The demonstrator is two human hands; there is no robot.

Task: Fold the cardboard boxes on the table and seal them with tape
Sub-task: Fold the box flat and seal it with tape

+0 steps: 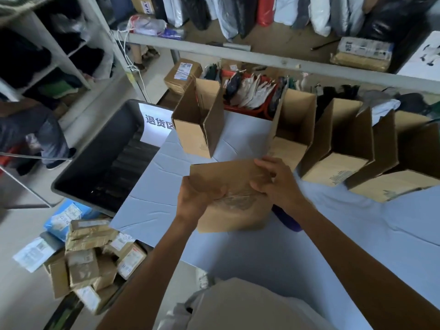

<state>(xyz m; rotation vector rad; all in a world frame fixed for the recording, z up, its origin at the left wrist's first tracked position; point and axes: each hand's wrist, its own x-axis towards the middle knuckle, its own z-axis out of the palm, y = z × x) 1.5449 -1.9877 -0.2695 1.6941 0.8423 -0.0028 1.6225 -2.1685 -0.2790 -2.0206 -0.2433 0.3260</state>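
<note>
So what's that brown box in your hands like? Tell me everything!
The plain brown cardboard box is folded shut and rests on the pale blue table. Its top shines with wrinkly clear tape. The left hand grips its left side; the right hand lies on its right top edge.

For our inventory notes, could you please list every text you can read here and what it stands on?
"退货区": white sign beside the grey bin; last character partly hidden.
Shipping labels on the floor parcels: too blurred.
Prints on the open cardboard boxes: too blurred.
</note>
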